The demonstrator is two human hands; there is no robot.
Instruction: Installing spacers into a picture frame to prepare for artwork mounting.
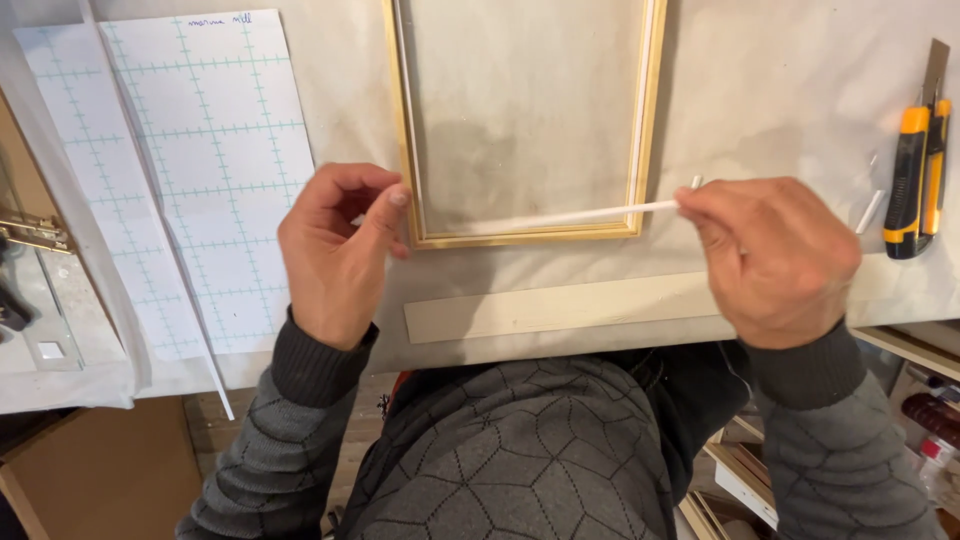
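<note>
A pale wooden frame (412,150) lies on the paper-covered table. Across its bottom rail runs a thin white strip (580,215). My right hand (775,260) pinches the strip's right end just outside the frame's lower right corner. My left hand (335,250) sits at the frame's lower left corner, thumb and forefinger pressed against the rail where the strip's left end reaches. More white strips line the frame's inner left and right sides.
A yellow and black utility knife (915,185) lies at the right edge, with short white offcuts (870,210) beside it. A gridded sheet (200,170) lies at left. A flat wooden slat (560,305) rests along the table's near edge.
</note>
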